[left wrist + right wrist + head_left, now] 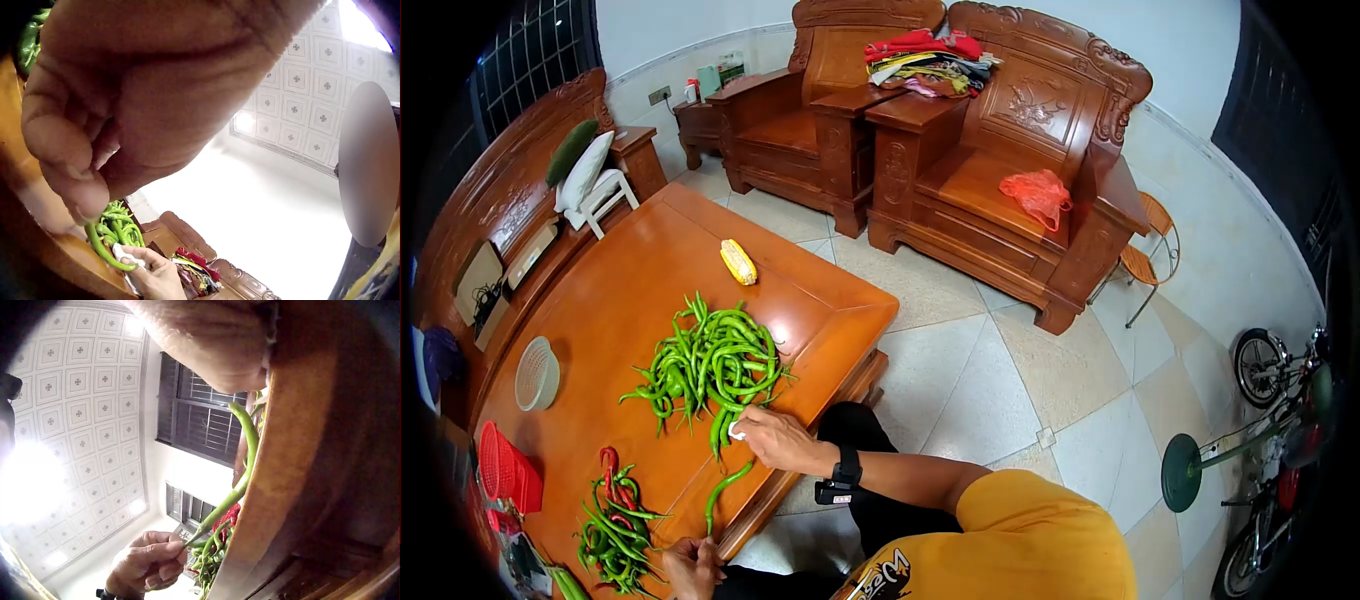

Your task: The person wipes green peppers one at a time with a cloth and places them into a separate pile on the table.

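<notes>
In the head view my left hand [692, 568] pinches a long green chili pepper [722, 492] by its stem end, at the table's near edge. The pepper's curved other end points towards my right hand [778, 440], which holds a crumpled white cloth [737, 431] in its fingers. From the left wrist, the cloth [128, 259] overlaps the pepper's far end. Just beyond the right hand lies a big heap of green chili peppers [710, 360]. A smaller pile of green and red peppers [612, 530] sits beside the left hand.
On the wooden table [620, 270] are an ear of corn [738, 262], a pale basket [537, 374] and a red basket [510, 468]. Carved wooden chairs [1000, 180] stand across the tiled floor, one bearing a red plastic bag [1040, 198]. A green fan [1181, 473] is at the right.
</notes>
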The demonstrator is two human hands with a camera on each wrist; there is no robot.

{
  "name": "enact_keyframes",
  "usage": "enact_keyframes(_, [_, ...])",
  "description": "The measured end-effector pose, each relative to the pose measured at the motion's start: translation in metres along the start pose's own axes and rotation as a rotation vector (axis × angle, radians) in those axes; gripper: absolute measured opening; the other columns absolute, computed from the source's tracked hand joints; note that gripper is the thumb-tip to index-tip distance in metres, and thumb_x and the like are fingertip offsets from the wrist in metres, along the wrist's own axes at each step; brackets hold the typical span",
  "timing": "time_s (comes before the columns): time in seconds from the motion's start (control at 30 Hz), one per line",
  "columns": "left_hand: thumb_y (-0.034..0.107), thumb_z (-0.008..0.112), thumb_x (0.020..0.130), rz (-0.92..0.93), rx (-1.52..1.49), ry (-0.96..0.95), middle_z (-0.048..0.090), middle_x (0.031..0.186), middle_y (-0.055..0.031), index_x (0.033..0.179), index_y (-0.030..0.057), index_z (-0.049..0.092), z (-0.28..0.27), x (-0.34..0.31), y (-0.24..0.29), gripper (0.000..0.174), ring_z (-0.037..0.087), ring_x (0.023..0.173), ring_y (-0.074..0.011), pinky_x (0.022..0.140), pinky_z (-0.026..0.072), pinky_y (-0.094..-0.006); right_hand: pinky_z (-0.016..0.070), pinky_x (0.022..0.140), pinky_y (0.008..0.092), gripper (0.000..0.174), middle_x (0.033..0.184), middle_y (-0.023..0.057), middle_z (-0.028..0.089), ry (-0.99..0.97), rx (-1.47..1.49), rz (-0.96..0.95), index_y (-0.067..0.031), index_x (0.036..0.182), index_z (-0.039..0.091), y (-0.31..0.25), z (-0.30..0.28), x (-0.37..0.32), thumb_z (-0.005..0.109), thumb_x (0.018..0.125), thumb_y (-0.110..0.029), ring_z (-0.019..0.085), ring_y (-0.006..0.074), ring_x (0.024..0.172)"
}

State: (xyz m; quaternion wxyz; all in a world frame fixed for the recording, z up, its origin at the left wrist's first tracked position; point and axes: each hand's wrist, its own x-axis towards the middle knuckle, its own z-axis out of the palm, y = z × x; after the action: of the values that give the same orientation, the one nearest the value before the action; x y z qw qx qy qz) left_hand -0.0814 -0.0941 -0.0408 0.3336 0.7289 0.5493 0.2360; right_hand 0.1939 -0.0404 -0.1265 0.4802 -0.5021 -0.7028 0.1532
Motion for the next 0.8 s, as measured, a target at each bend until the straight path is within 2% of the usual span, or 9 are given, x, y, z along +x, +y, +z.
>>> enact_keyframes(0.07, [0.019,0.063,0.094,-0.129,-0.023,-0.063,0.059,0.052,-0.0055,0.075,-0.0028,0.068,0.002,-0.002,0.018,0.029,0.053,0.042,-0.0113,0.04,0.0377,-0.0273,0.0502,0.074,0.0458,0.016,0.097,0.0158,0.055,-0.001,0.003,0.004,-0.0007,0.1,0.061,0.001,0.002,-0.001,0.051,0.088,0.002,0.06,0.0379,0.086])
enact_keyframes(0.1, [0.019,0.063,0.095,-0.065,-0.012,-0.066,0.058,0.052,-0.0053,0.081,-0.0039,0.069,0.002,-0.001,0.015,0.027,0.052,0.043,-0.0108,0.041,0.0381,-0.0272,0.0503,0.074,0.0456,0.015,0.097,0.0156,0.055,0.005,0.003,-0.001,-0.0009,0.099,0.061,0.002,0.002,-0.001,0.051,0.088,0.003,0.06,0.0376,0.086])
enact_keyframes(0.23, [0.017,0.063,0.095,-0.174,-0.137,-0.099,0.058,0.056,-0.0056,0.089,-0.004,0.069,0.012,0.001,0.016,0.023,0.051,0.045,-0.0106,0.042,0.0379,-0.0283,0.0508,0.073,0.0446,0.015,0.096,0.0149,0.055,0.036,-0.004,-0.016,-0.0011,0.099,0.061,-0.003,-0.002,0.0,0.052,0.087,0.003,0.06,0.0365,0.086])
enact_keyframes(0.33, [0.018,0.063,0.095,-0.006,-0.049,-0.11,0.059,0.057,-0.0049,0.089,-0.0038,0.069,0.015,0.007,0.009,0.023,0.051,0.047,-0.0097,0.044,0.0382,-0.027,0.0512,0.073,0.044,0.015,0.095,0.0144,0.055,0.034,-0.016,-0.016,-0.0011,0.098,0.061,0.0,0.001,-0.001,0.053,0.086,0.003,0.06,0.0361,0.086])
enact_keyframes(0.43, [0.019,0.065,0.095,-0.118,-0.103,-0.144,0.059,0.057,-0.0045,0.09,-0.0037,0.069,0.018,0.01,0.019,0.023,0.052,0.047,-0.0099,0.045,0.0388,-0.0269,0.0518,0.071,0.0425,0.017,0.1,0.0143,0.058,0.046,-0.028,-0.034,-0.0009,0.1,0.061,0.004,0.004,-0.002,0.057,0.084,0.003,0.061,0.0354,0.085])
enact_keyframes(0.53, [0.02,0.066,0.094,-0.084,-0.029,-0.13,0.058,0.056,-0.0039,0.09,-0.0034,0.069,0.021,0.013,0.022,0.024,0.051,0.047,-0.0097,0.044,0.0382,-0.0263,0.0519,0.071,0.0422,0.018,0.1,0.0141,0.058,0.048,-0.009,-0.028,-0.0004,0.101,0.061,0.002,0.002,-0.002,0.058,0.083,0.003,0.061,0.0353,0.085])
enact_keyframes(0.8, [0.02,0.065,0.095,-0.129,-0.104,-0.118,0.057,0.056,-0.0029,0.087,-0.0035,0.068,0.027,0.016,0.017,0.025,0.049,0.045,-0.0087,0.041,0.0356,-0.0255,0.0526,0.072,0.0418,0.018,0.102,0.0136,0.058,0.056,-0.05,-0.044,-0.0005,0.1,0.061,-0.001,-0.001,-0.002,0.059,0.083,0.003,0.061,0.0344,0.085])
